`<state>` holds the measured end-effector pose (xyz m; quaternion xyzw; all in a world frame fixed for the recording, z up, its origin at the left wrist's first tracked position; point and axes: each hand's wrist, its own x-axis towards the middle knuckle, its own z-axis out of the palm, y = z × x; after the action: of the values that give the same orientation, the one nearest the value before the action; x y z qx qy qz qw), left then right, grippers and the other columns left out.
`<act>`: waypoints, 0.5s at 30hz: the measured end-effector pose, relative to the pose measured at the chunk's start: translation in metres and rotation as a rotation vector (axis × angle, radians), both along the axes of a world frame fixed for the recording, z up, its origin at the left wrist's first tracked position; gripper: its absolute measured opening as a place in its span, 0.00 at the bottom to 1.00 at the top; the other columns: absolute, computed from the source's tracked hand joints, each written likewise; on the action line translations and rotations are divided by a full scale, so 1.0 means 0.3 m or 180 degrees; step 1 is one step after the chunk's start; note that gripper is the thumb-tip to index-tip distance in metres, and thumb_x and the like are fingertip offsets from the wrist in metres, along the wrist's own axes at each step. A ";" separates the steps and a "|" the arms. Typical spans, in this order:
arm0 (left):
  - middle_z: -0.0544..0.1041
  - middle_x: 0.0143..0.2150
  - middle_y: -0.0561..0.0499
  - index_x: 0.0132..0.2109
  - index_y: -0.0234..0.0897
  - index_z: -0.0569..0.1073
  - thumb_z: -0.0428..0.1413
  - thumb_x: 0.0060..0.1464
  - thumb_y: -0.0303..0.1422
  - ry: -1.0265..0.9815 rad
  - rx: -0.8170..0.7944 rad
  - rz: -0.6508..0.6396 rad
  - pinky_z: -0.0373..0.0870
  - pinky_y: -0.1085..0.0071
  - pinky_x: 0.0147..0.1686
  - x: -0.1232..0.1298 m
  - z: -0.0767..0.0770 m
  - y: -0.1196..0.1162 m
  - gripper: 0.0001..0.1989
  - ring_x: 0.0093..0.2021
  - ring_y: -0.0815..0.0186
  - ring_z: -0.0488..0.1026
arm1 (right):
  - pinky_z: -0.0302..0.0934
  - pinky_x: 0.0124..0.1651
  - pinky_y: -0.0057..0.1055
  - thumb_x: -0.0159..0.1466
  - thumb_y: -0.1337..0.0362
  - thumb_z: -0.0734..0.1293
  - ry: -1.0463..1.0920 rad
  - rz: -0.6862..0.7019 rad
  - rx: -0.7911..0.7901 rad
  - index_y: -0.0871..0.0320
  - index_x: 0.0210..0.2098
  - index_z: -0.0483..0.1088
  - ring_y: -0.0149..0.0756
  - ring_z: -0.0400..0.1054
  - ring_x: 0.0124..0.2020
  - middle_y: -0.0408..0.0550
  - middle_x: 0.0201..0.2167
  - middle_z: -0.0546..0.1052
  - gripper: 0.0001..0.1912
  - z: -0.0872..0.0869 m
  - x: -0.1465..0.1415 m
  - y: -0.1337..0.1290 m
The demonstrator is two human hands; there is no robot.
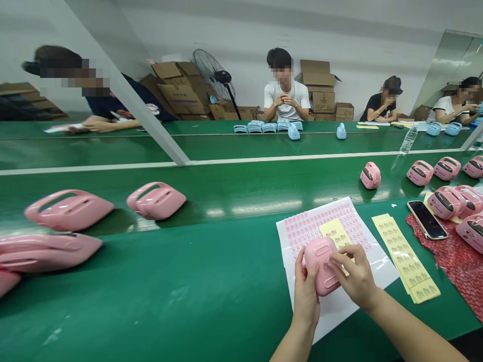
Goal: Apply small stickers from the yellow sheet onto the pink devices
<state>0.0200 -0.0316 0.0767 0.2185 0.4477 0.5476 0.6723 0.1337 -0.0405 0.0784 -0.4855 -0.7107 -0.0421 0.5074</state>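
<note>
A pink plastic casing (322,266) is held above a white sheet (339,311) at a green workbench (188,296), its grooved face up. The worker's left hand (307,291) grips one side, fingers and thumb partly curled around it; the right hand (356,276) pinches, thumb and forefinger nearly together at the surface (whether anything sits between them cannot be told). Beneath lie rows of pink stickers (305,223) and a yellow label strip (335,231). To the right are more yellow strips (405,256), a phone (427,219) and red bubble wrap (462,266). Across the bench, a person in white (287,95) sits behind blue pieces (264,126).
</note>
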 end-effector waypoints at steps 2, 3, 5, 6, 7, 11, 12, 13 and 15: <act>0.67 0.45 0.47 0.55 0.44 0.56 0.63 0.36 0.45 -0.0026 -0.0026 0.0008 0.67 0.67 0.43 0.000 -0.002 0.000 0.39 0.47 0.56 0.66 | 0.64 0.33 0.32 0.58 0.70 0.63 0.0346 0.0082 -0.0237 0.56 0.37 0.69 0.35 0.63 0.34 0.49 0.32 0.64 0.08 0.004 -0.002 0.001; 0.67 0.45 0.47 0.55 0.44 0.56 0.63 0.36 0.45 -0.0036 -0.0044 0.0009 0.67 0.66 0.43 0.000 -0.002 -0.001 0.39 0.47 0.56 0.67 | 0.65 0.34 0.32 0.58 0.70 0.63 0.0519 0.0132 -0.0382 0.56 0.36 0.69 0.35 0.63 0.33 0.48 0.31 0.64 0.07 0.007 -0.002 0.003; 0.68 0.45 0.47 0.55 0.44 0.57 0.63 0.37 0.44 -0.0048 -0.0044 0.0006 0.68 0.66 0.43 0.000 -0.002 -0.002 0.39 0.46 0.56 0.67 | 0.64 0.33 0.32 0.58 0.69 0.62 0.0780 0.0205 -0.0700 0.56 0.33 0.68 0.34 0.63 0.32 0.47 0.30 0.64 0.05 0.017 -0.001 0.009; 0.68 0.46 0.46 0.55 0.44 0.57 0.63 0.37 0.44 -0.0052 -0.0037 0.0006 0.68 0.66 0.42 0.000 -0.001 -0.003 0.39 0.46 0.56 0.67 | 0.64 0.33 0.32 0.58 0.69 0.62 0.0847 0.0220 -0.0846 0.56 0.31 0.68 0.34 0.63 0.31 0.46 0.29 0.64 0.04 0.023 0.001 0.012; 0.67 0.47 0.46 0.55 0.44 0.57 0.63 0.37 0.43 -0.0057 -0.0030 0.0003 0.68 0.66 0.42 -0.001 0.000 -0.004 0.39 0.46 0.56 0.67 | 0.64 0.33 0.32 0.57 0.69 0.62 0.0873 0.0223 -0.0971 0.56 0.30 0.68 0.34 0.63 0.31 0.46 0.29 0.64 0.04 0.030 0.002 0.016; 0.66 0.50 0.45 0.55 0.44 0.57 0.63 0.37 0.42 -0.0043 0.0011 -0.0027 0.68 0.67 0.42 -0.004 0.000 -0.005 0.38 0.47 0.56 0.67 | 0.63 0.34 0.34 0.56 0.71 0.62 0.0646 0.0067 -0.1171 0.57 0.28 0.67 0.35 0.62 0.32 0.46 0.28 0.63 0.04 0.055 0.000 0.023; 0.65 0.50 0.45 0.55 0.44 0.57 0.63 0.38 0.42 -0.0029 0.0013 -0.0039 0.68 0.67 0.42 -0.004 -0.001 -0.005 0.38 0.48 0.56 0.67 | 0.62 0.34 0.35 0.56 0.71 0.62 0.0535 -0.0006 -0.1104 0.56 0.28 0.67 0.35 0.62 0.32 0.46 0.29 0.63 0.05 0.059 -0.003 0.020; 0.66 0.50 0.45 0.55 0.44 0.57 0.63 0.37 0.42 -0.0013 0.0009 -0.0038 0.68 0.67 0.41 -0.003 -0.001 -0.004 0.38 0.48 0.55 0.67 | 0.62 0.34 0.35 0.56 0.72 0.61 0.0419 -0.0056 -0.0982 0.56 0.28 0.68 0.36 0.62 0.32 0.46 0.29 0.63 0.06 0.061 -0.007 0.014; 0.66 0.50 0.44 0.55 0.44 0.58 0.63 0.36 0.44 -0.0008 0.0013 -0.0012 0.68 0.67 0.41 -0.001 -0.002 -0.001 0.38 0.47 0.55 0.67 | 0.62 0.33 0.35 0.56 0.72 0.61 0.0198 -0.0006 -0.0574 0.56 0.29 0.68 0.36 0.61 0.33 0.48 0.29 0.64 0.06 0.060 -0.011 0.000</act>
<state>0.0197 -0.0319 0.0761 0.2200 0.4453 0.5476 0.6734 0.1304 -0.0405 0.0965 -0.5310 -0.6950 0.0367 0.4834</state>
